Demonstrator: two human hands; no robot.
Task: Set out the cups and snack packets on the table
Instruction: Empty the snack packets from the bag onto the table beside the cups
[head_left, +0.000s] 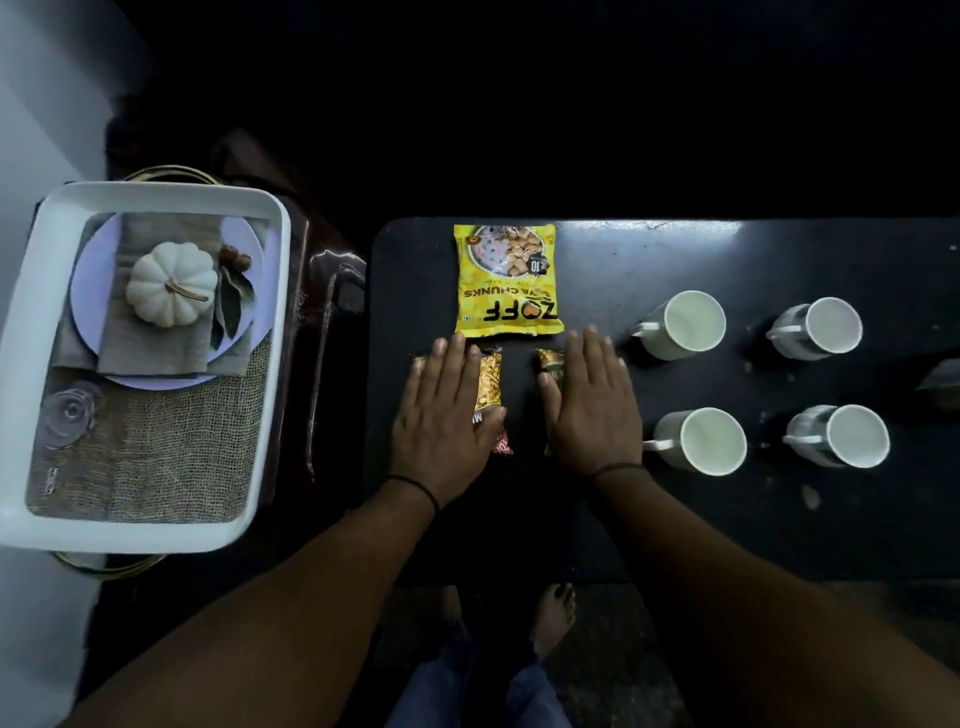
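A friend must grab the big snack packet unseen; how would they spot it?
On the black table, look left of the four white cups. The yellow packet lies flat just beyond both hands, far bigger than the two small packets under them.

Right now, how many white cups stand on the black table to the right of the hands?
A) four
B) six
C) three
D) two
A: four white cups stand in two rows of two on the black table, the far pair and, the near pair and, all right of the right hand.
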